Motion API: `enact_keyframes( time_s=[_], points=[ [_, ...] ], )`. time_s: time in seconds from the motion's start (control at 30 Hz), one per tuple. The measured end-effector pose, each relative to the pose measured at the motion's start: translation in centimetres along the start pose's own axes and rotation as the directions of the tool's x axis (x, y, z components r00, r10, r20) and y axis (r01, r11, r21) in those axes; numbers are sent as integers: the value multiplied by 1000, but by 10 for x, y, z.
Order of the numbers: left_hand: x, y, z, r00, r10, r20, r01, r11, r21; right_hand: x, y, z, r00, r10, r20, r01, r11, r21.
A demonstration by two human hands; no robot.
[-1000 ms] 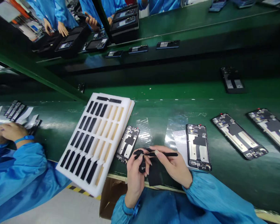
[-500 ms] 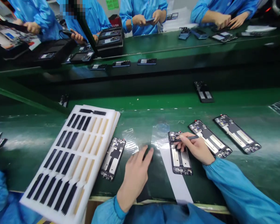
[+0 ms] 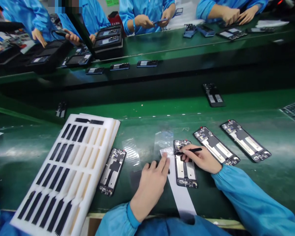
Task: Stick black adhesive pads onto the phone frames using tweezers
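Note:
My right hand (image 3: 201, 157) grips black tweezers (image 3: 193, 150) in a pinch, their thin tip pointing left over the edge of the dotted label sheet. Beneath that hand lies an opened phone (image 3: 186, 172), its circuit board and silver inner plate exposed. My left hand (image 3: 152, 185) is palm down with fingers stretched out, its fingertips touching the white paper strip (image 3: 180, 195) at the small dotted sheet (image 3: 165, 151) on its far end. Another opened phone (image 3: 112, 172) rests to the left, beside the white foam tray (image 3: 71, 144) of black strips.
Two opened phones (image 3: 215, 144) (image 3: 245, 141) lie slanted at right. Farther back is another phone (image 3: 213, 95). Clear plastic film (image 3: 131, 152) lies left of the strip. Across the bench, co-workers in blue smocks handle phones, with several phones (image 3: 147, 63) along a ledge.
My left hand has moved right onto the paper strip's dotted end. The right hand's tweezers have swung from the phone's board toward that sheet. The whole view has shifted slightly.

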State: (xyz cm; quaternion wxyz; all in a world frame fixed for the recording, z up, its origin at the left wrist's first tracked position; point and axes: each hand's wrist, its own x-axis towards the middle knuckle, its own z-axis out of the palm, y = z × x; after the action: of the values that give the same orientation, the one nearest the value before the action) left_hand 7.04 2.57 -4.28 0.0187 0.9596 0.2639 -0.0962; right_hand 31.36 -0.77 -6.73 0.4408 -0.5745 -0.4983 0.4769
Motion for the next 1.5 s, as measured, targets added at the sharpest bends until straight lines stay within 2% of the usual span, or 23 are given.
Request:
enact_keyframes(
  time_s=[0.13,0.47,0.67,0.93,1.13,1.27,1.5],
  points=[
    [5,3,3,1000,0,23,0,1000,-5,-3,-1,-5,1000,24,4,-24,1000,-1],
    [10,5,4,1000,9,22,-9,1000,5,-3,6,-7,995,-42,87,49,996,-79],
    [11,4,5,999,14,28,-14,1000,10,-1,4,-9,993,-35,111,44,995,-85],
    [11,7,7,1000,12,12,-12,1000,12,12,-1,-13,976,-13,219,43,990,-131],
    [11,8,5,1000,6,0,-6,1000,4,26,-15,-14,946,-44,322,123,965,-230],
    [12,11,7,1000,5,-5,-4,1000,18,22,-11,-13,955,-82,285,158,954,-256],
    [13,12,6,999,-29,18,29,999,15,5,4,-5,995,6,101,-5,1000,-6]
  ],
)
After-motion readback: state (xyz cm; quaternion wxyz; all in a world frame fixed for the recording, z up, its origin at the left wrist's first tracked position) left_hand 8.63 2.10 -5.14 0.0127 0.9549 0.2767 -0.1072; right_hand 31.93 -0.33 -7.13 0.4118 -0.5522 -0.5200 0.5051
